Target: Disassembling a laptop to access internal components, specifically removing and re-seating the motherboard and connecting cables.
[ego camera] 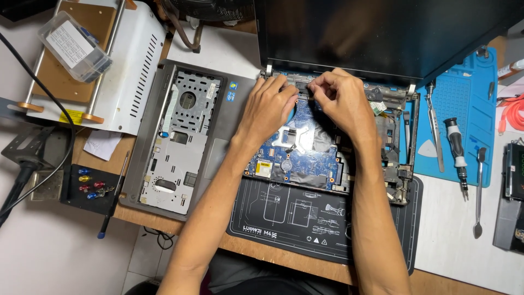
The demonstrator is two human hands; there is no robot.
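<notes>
Motherboard (297, 155) is exposed in the opened laptop; its top-edge connector (302, 87) is pinched by left hand (267, 106) and right hand (341, 98), both grips closed.

Opened laptop base (338, 164), blue motherboard (297, 150) exposed, flat on black mat, screen upright behind

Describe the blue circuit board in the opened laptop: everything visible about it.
The blue circuit board lies flat in the open laptop base, exposed with the cover off. It carries a silver metal bracket at the middle, a round coin cell and small chips near its front edge. The left hand and right hand rest on its rear edge, fingers pinching there.
</notes>
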